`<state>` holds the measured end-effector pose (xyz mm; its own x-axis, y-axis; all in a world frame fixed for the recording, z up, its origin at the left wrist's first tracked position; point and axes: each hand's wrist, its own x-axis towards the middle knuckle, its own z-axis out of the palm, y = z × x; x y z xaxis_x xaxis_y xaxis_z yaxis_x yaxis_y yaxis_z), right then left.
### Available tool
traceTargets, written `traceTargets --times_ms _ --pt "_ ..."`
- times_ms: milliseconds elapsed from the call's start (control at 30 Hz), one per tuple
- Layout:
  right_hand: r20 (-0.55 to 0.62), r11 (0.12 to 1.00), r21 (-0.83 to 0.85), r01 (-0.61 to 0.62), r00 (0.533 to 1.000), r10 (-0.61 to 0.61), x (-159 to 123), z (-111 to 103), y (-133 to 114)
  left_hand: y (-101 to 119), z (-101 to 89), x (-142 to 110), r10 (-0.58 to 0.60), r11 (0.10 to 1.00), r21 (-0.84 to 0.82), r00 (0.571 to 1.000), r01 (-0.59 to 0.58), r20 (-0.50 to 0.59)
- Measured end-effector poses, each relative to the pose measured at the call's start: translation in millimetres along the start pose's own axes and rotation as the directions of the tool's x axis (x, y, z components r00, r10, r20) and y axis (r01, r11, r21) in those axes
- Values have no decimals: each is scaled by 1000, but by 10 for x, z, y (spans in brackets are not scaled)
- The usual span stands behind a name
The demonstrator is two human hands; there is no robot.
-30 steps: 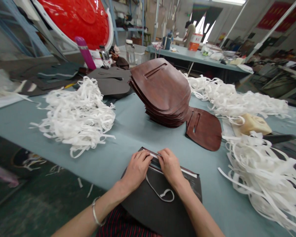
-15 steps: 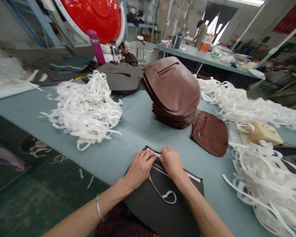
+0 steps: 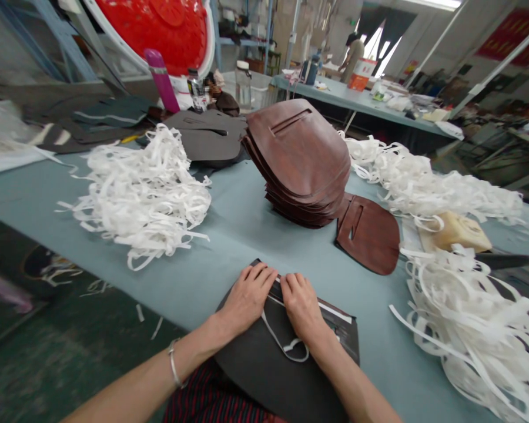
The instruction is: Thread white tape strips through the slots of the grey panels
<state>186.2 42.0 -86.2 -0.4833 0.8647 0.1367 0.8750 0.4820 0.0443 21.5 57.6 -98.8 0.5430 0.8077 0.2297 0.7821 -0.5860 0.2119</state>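
Note:
A dark leather-like panel (image 3: 264, 358) lies at the table's near edge, its grey-black side up. My left hand (image 3: 250, 296) is closed over the folded far edge, fingertips pressing on it. Just to the right, my right hand (image 3: 302, 305) grips the same edge, fingers bent over the fold and knuckles up. Between the hands and right of them shows a white tape strip (image 3: 337, 311) along the edge. A thin loose white strip (image 3: 275, 338) curls over the panel below my hands. My thumbs are mostly hidden.
Beyond my hands stands a stack of brown leather pieces (image 3: 300, 153) with slots, beside a single brown piece (image 3: 370, 238). White strips lie in a heap at left (image 3: 145, 200) and a heap at right (image 3: 467, 335). A yellowish block (image 3: 461, 232) and a purple bottle (image 3: 162, 82) stand farther off.
The panel's far edge has been folded over between my hands, covering part of the white tape. My right fingers have shifted from a raised pinch to pressing down. The view has moved slightly.

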Motion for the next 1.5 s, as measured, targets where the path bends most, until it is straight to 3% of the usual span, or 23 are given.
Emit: traceTargets --times_ms 167,267,400,567,733,967,1067,1133,1233,1333,1400,1500 --pt "31 1000 2 -21 999 21 -376 -96 274 -40 50 -33 44 999 -28 999 -45 -30" --pt "14 992 11 -129 992 128 -596 -212 386 -57 51 -36 54 997 -48 997 -57 -62" --pt "9 960 175 -219 975 221 -789 -393 180 69 -75 -67 -3 994 -109 996 -7 -87" --pt "46 920 381 -89 996 78 -976 -330 -195 348 -248 -426 -122 972 -195 991 132 60" --pt "14 873 471 -125 991 134 -1130 -277 -232 339 -215 -766 -191 950 -237 978 204 78" --pt "-67 859 507 -61 992 111 -1227 -191 -274 369 -252 -753 -217 942 -239 971 237 105" --pt "-92 771 625 -122 969 228 -1264 -153 -242 375 -250 -764 -198 951 -223 975 216 98" --pt "-80 668 715 -208 924 373 -1302 -145 -203 344 -233 -743 -164 966 -187 982 179 92" --pt "60 457 794 -401 800 596 -1373 -146 -141 211 -222 -582 -70 987 -138 993 83 98" --pt "232 243 817 -523 684 692 -1422 -163 -116 -39 -239 -238 60 992 -117 990 -45 126" --pt "291 166 834 -526 675 679 -1423 -190 -138 -237 -244 58 149 986 -94 980 -137 133" --pt "306 120 868 -482 709 636 -1380 -249 -211 -483 -215 514 250 967 -74 960 -242 125"
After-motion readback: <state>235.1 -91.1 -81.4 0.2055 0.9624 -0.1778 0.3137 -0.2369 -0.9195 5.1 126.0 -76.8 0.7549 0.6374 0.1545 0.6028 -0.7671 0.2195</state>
